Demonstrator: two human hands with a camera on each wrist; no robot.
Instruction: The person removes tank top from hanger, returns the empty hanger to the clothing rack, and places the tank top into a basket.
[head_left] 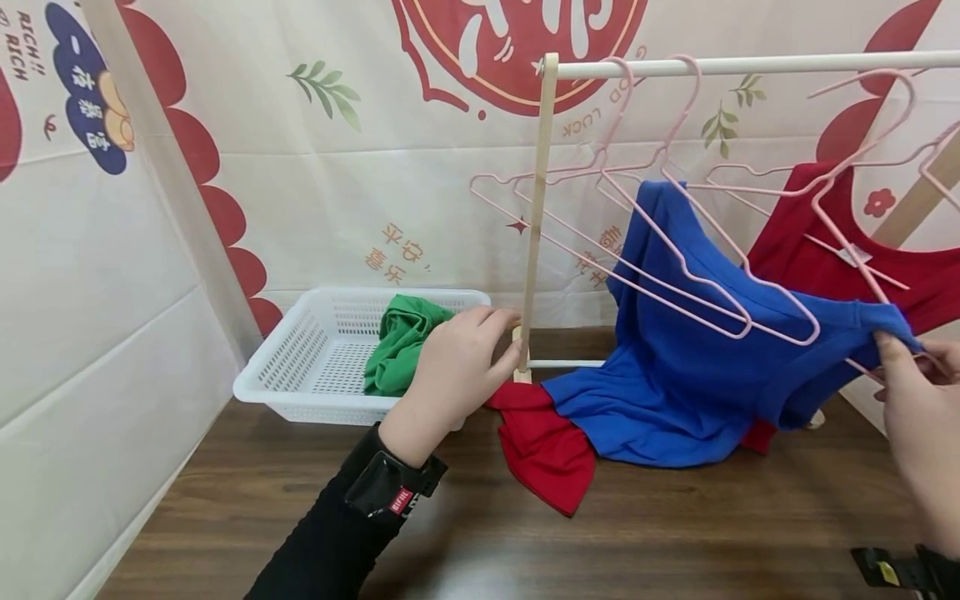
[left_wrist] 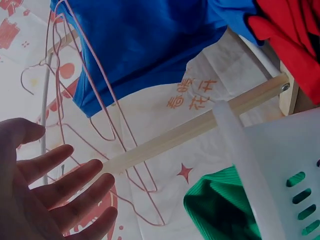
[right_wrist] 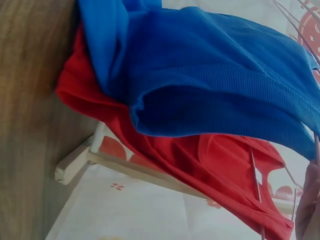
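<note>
A pale backdrop (head_left: 315, 225) printed with red and green motifs stands behind a brown wooden desk (head_left: 675, 533). In the head view, a rack (head_left: 539, 225) with a white bar (head_left: 750, 65) takes up the right side, with pink hangers (head_left: 664, 154) at it. The blue shirt (head_left: 697, 367) is in front of the rack, its upper edge among the hanger wires and its lower folds low over the desk. The right hand (head_left: 911, 392) pinches the shirt's edge at the far right, pink wire just beside the fingers. The left hand (head_left: 461, 358) holds nothing, its fingers loosely bent near the rack's post, the wrist in a black sleeve (head_left: 322, 533). Behind that hand, a white basket (head_left: 258, 387) holds a green cloth (head_left: 408, 346). A red shirt (head_left: 798, 221) hangs behind the blue one, and a red cloth (head_left: 547, 454) lies at the blue shirt's lower left. In the left wrist view, the left hand's fingers are spread apart below the blue shirt, with the basket's wall and the green cloth at lower right. In the right wrist view, the blue shirt's ribbed opening gapes before the red shirt; only a little of the right hand shows, at the right border.
</note>
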